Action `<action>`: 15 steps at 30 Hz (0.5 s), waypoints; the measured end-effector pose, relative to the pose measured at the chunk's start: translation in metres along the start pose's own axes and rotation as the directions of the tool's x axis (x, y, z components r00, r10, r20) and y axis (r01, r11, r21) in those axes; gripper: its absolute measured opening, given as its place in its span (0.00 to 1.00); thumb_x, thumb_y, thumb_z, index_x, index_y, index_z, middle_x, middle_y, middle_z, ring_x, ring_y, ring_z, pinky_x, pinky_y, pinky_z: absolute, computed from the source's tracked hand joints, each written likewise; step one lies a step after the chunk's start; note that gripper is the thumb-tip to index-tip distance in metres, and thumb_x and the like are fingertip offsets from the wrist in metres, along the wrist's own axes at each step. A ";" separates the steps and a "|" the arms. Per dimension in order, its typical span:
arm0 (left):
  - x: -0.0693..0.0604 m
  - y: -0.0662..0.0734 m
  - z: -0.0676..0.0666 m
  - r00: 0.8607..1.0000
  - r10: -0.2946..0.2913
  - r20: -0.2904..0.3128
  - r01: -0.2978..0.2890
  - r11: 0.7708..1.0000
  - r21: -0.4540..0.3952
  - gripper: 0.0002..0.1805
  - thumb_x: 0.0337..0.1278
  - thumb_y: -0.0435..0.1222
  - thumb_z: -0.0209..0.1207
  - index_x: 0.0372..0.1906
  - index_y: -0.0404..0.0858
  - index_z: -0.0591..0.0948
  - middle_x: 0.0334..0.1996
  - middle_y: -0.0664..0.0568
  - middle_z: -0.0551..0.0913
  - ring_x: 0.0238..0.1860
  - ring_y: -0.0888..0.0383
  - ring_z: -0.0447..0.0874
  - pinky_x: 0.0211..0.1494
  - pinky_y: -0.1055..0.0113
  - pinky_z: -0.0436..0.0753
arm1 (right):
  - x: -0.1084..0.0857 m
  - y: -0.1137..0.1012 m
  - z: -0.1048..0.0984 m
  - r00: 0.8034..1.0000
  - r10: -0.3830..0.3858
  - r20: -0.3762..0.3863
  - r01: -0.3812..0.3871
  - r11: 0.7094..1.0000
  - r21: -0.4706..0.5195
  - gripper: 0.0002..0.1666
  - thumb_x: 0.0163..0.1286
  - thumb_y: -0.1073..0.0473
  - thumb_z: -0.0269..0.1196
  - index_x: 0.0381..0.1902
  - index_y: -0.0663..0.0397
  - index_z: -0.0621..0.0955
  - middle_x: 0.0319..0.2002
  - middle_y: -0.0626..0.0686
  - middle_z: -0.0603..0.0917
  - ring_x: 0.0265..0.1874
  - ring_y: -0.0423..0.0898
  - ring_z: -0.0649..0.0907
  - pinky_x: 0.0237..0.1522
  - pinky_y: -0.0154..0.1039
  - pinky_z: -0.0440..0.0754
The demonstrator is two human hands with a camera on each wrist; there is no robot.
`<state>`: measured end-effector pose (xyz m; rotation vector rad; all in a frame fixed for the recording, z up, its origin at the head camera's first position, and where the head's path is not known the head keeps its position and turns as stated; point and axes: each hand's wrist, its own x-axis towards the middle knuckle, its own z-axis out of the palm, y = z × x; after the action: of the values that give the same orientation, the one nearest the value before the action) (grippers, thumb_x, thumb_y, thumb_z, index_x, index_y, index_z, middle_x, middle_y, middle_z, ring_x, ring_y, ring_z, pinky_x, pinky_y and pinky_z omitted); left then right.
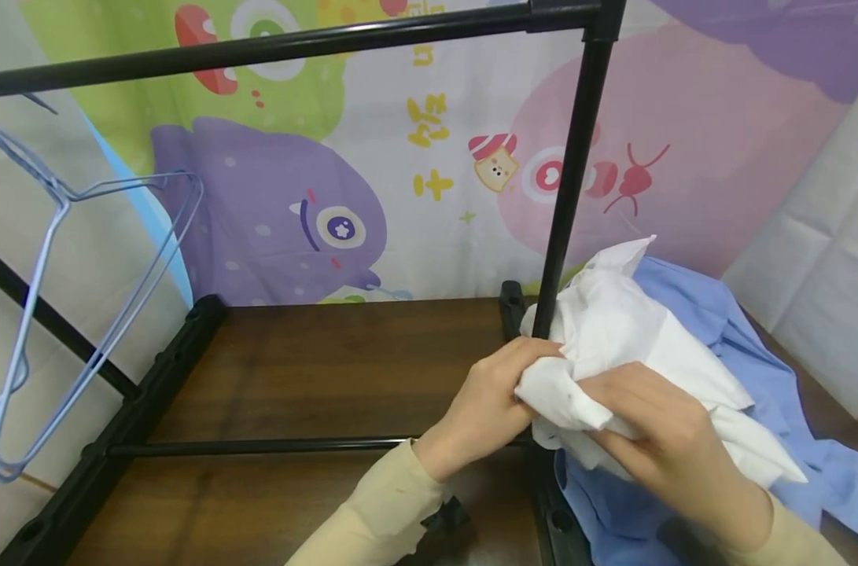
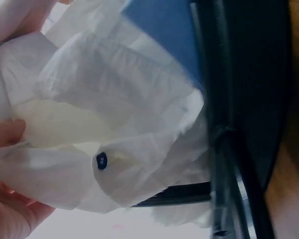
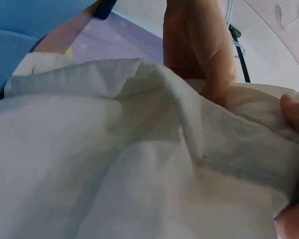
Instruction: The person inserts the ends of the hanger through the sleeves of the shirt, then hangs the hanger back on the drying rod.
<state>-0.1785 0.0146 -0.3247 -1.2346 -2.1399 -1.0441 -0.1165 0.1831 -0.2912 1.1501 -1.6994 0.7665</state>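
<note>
Head camera: set above the work, facing forward and down; the widest view, covering rack (image 1: 579,157), cloth (image 1: 613,314) and backdrop (image 1: 450,259). Left wrist camera: close range, facing the cloth, with part of the rack at picture right. Right wrist camera: very close; cloth fills the lower picture. All three views share the cloth.
</note>
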 end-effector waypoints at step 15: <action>0.001 0.014 -0.027 0.998 -0.046 -0.048 0.046 0.999 -0.005 0.17 0.46 0.23 0.57 0.43 0.39 0.73 0.35 0.51 0.82 0.29 0.63 0.78 0.35 0.76 0.75 | -0.003 0.016 -0.025 0.897 0.385 0.216 -0.359 0.921 -0.153 0.52 0.44 0.38 0.70 0.62 0.60 0.68 0.57 0.56 0.72 0.57 0.38 0.68 0.59 0.25 0.59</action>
<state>-0.1661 -0.0023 -0.3023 -1.1556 -2.1396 -1.0864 -0.1224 0.2113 -0.2847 0.8768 -2.1816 0.7733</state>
